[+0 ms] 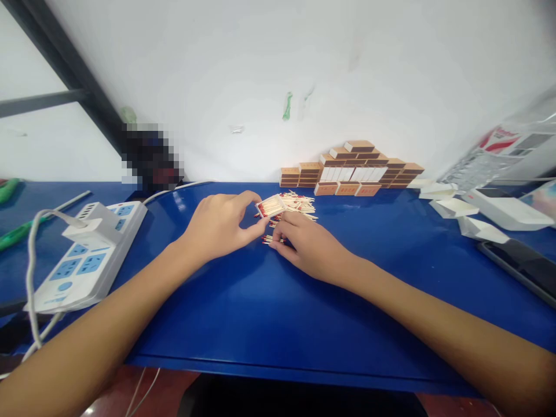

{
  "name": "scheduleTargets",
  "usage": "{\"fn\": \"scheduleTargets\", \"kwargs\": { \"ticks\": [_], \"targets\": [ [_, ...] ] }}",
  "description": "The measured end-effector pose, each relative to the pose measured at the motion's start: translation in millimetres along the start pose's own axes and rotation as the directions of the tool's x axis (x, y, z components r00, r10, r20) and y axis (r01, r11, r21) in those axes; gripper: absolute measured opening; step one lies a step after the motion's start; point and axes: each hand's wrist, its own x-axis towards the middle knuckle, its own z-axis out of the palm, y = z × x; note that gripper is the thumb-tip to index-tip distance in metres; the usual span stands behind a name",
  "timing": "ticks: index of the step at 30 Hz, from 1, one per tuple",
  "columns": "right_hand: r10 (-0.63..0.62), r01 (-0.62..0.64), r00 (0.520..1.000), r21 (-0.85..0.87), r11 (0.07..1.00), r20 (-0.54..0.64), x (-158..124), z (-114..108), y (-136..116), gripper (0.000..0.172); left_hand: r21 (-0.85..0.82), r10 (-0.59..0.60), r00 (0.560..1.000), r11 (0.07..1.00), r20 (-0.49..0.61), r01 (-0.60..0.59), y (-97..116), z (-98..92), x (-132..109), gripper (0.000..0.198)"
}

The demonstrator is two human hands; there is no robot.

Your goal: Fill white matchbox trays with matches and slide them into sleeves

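Note:
My left hand pinches a small open matchbox tray filled with red-tipped matches, holding it tilted just above the blue table. My right hand rests on the table beside it, fingers curled on a few loose matches. A heap of loose matches lies just behind both hands.
A stack of brown and white matchboxes stands against the white wall. A white power strip with a plugged charger lies at the left. White boxes and a dark tablet sit at the right.

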Motion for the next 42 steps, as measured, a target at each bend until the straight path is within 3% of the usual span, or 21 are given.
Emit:
{"fn": "scheduleTargets", "kwargs": {
  "ticks": [9, 22, 28, 36, 42],
  "targets": [
    [0.004, -0.004, 1.0, 0.024, 1.0, 0.014, 0.0, 0.1, 1.8, 0.007, -0.003, -0.009, 1.0, 1.0, 0.003, 0.009, -1.7, 2.2, 0.7, 0.032],
    [0.098, -0.094, 0.981, -0.033, 0.995, 0.165, -1.4, -8.0, -0.8, 0.012, -0.023, 0.002, 1.0, 1.0, 0.029, -0.001, 0.5, 4.9, -0.3, 0.032],
    [0.084, -0.084, 0.99, -0.002, 0.996, 0.114, -12.1, -23.5, 8.6, 0.011, -0.022, 0.019, 0.999, 1.0, 0.03, -0.018, -0.3, 10.8, -3.8, 0.034],
    [-0.022, 0.013, 0.994, -0.08, 0.997, -0.112, -16.8, -41.2, 25.1, 0.01, -0.079, 0.111, 0.992, 0.991, 0.059, -0.106, 12.7, 20.2, -9.3, 0.031],
    [-0.038, 0.026, 0.997, -0.182, 0.983, -0.062, -16.6, -31.8, 14.5, 0.009, -0.201, 0.145, 0.987, 0.971, 0.065, -0.13, 24.4, 19.0, -15.7, 0.032]
  ]
}}
